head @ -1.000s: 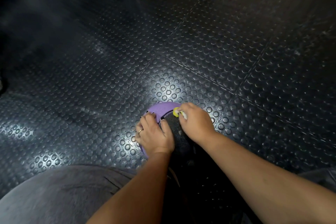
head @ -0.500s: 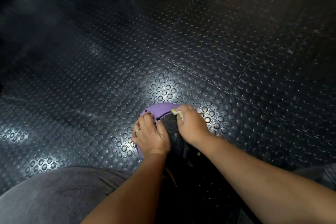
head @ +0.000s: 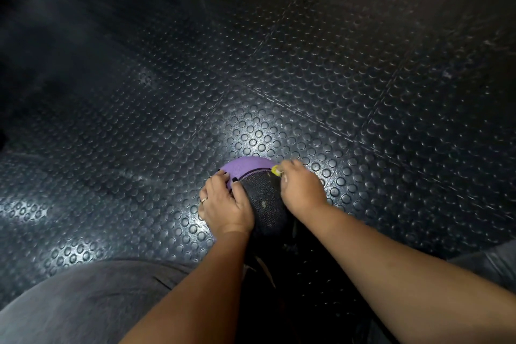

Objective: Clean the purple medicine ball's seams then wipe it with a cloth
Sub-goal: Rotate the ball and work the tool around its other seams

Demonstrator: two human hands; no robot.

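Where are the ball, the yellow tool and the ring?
ball point(head: 245, 166): head view, its purple top panel.
yellow tool point(head: 276, 169): head view, the end sticking out of the right hand point(head: 303, 192).
ring point(head: 204, 200): head view, the band on a left hand point(head: 227, 204) finger.

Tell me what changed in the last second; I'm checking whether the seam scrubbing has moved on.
Barely anything. The right hand, gripping the yellow tool, rubbed slightly back and forth at the far seam of the purple medicine ball. Nothing taken or released; the left hand still holds the ball steady.
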